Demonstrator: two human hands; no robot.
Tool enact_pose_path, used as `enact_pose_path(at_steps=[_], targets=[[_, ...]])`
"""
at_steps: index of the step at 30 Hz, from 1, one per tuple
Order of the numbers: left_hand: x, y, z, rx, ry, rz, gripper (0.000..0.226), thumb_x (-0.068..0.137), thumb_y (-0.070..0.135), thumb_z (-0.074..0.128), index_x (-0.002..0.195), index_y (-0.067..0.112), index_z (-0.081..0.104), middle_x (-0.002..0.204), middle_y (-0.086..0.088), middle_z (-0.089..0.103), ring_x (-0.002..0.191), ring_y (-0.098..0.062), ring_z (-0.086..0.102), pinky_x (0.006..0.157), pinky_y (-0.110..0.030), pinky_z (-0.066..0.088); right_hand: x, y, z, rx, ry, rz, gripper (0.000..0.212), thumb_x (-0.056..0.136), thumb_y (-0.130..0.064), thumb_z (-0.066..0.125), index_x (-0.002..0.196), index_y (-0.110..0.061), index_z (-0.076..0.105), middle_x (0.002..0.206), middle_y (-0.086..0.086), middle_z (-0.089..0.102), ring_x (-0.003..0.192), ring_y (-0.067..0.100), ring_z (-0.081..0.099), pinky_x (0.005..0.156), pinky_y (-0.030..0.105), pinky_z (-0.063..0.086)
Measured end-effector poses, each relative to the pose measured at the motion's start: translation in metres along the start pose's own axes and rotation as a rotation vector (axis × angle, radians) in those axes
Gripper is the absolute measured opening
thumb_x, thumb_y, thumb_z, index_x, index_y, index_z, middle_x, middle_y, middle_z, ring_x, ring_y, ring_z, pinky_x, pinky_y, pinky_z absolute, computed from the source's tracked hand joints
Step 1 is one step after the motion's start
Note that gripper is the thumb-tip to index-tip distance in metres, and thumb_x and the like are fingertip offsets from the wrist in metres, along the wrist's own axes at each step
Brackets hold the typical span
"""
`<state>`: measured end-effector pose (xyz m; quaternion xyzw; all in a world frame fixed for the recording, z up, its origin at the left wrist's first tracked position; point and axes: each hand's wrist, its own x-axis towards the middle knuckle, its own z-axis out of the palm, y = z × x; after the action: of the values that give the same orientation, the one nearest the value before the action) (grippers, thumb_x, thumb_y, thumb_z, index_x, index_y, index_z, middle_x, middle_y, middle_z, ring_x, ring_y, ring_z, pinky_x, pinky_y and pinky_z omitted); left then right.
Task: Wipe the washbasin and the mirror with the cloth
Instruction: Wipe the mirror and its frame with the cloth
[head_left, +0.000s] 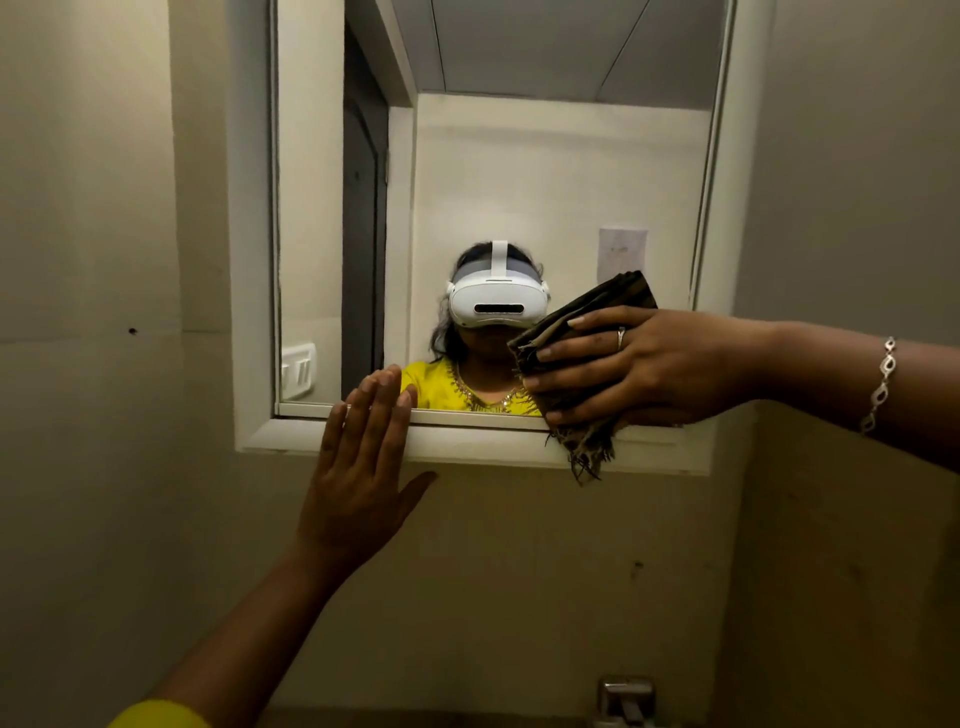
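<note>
Two hands up: right hand (644, 364) clutching dark cloth (576, 353) pressed to mirror (519, 182) glass, left hand (363, 467) flat, fingers spread, against frame (467, 441) below-left of it.

Cloth (576, 338) on mirror (519, 182), seemingly.

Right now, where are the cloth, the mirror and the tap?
cloth (582, 332): head view, on the folded upper part.
mirror (545, 182): head view, on the bare glass.
tap (626, 699): head view, on the metal top, bottom edge.
</note>
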<state>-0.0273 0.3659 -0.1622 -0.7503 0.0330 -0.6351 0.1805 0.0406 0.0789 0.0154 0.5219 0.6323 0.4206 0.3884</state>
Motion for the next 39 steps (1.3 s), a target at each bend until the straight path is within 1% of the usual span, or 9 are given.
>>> enact_pose_path(at_steps=[5,8,12,16,28,30,33,36,39], targets=[[0.0,0.0,0.001,0.015,0.028,0.014,0.073,0.094,0.049,0.033,0.146,0.009,0.002,0.158,-0.006,-0.008,0.146,-0.024,0.001,0.119,-0.04,0.002,-0.02,-0.002,-0.001,0.046,-0.011,0.046,0.043,0.09,-0.032,0.037,0.132,-0.033,0.048,0.147,-0.004,0.037,0.139,0.022,0.026,0.112,0.04,0.015],[0.001,0.0,0.001,0.018,0.038,0.014,0.072,0.094,0.049,0.032,0.146,0.009,0.001,0.158,-0.005,-0.009,0.146,-0.023,-0.001,0.119,-0.04,0.001,-0.03,-0.011,0.002,0.126,0.029,0.148,0.04,0.093,-0.032,0.034,0.128,-0.03,0.053,0.146,-0.003,0.039,0.138,0.024,0.03,0.112,0.041,0.017],[0.001,0.0,0.002,0.016,0.054,0.019,0.071,0.094,0.048,0.031,0.146,0.01,0.001,0.158,-0.005,-0.009,0.146,-0.023,-0.002,0.12,-0.039,0.0,-0.046,-0.034,0.013,0.193,0.126,0.322,0.032,0.092,-0.031,0.041,0.117,-0.026,0.062,0.143,0.0,0.042,0.136,0.026,0.035,0.111,0.044,0.024],[0.002,0.001,0.004,0.019,0.066,0.022,0.071,0.094,0.048,0.032,0.146,0.01,0.002,0.158,-0.004,-0.008,0.146,-0.023,0.0,0.12,-0.039,0.0,-0.064,-0.054,0.019,0.228,0.191,0.452,0.029,0.098,-0.032,0.031,0.117,-0.027,0.052,0.142,0.001,0.041,0.135,0.025,0.037,0.111,0.043,0.024],[0.003,0.002,0.003,0.005,0.068,0.01,0.071,0.094,0.047,0.035,0.146,0.011,0.003,0.158,-0.005,-0.008,0.145,-0.025,0.001,0.118,-0.043,0.001,-0.079,-0.071,0.002,0.097,0.046,0.518,0.036,0.094,-0.028,0.034,0.098,-0.018,0.069,0.137,0.006,0.05,0.128,0.03,0.043,0.107,0.043,0.025],[0.003,0.002,0.001,-0.004,0.059,0.014,0.071,0.094,0.047,0.034,0.146,0.01,0.004,0.157,-0.01,-0.001,0.145,-0.025,0.001,0.119,-0.042,0.001,-0.077,-0.075,-0.001,0.1,0.046,0.547,0.039,0.095,-0.028,0.032,0.096,-0.016,0.069,0.136,0.006,0.052,0.127,0.03,0.045,0.106,0.043,0.028],[0.003,0.001,-0.002,-0.024,0.04,0.024,0.071,0.094,0.048,0.035,0.146,0.009,0.005,0.149,-0.019,0.022,0.145,-0.025,0.002,0.119,-0.041,0.002,-0.073,-0.083,-0.005,0.094,0.038,0.606,0.035,0.091,-0.025,0.037,0.094,-0.015,0.07,0.134,0.008,0.054,0.125,0.03,0.048,0.102,0.045,0.034],[0.003,-0.001,-0.005,-0.06,0.003,0.041,0.075,0.092,0.052,0.034,0.146,0.011,0.002,0.155,-0.014,0.006,0.145,-0.025,0.0,0.12,-0.041,0.002,-0.066,-0.093,-0.01,0.09,0.003,0.688,0.035,0.088,-0.025,0.038,0.092,-0.013,0.07,0.131,0.009,0.057,0.122,0.032,0.051,0.099,0.046,0.043],[0.003,-0.002,-0.01,-0.1,-0.028,0.047,0.079,0.091,0.056,0.034,0.147,0.014,-0.002,0.157,-0.005,-0.011,0.145,-0.024,-0.002,0.12,-0.041,0.001,-0.058,-0.103,-0.02,0.142,-0.012,0.831,0.036,0.084,-0.027,0.037,0.087,-0.012,0.071,0.126,0.01,0.06,0.119,0.033,0.054,0.099,0.044,0.04]])
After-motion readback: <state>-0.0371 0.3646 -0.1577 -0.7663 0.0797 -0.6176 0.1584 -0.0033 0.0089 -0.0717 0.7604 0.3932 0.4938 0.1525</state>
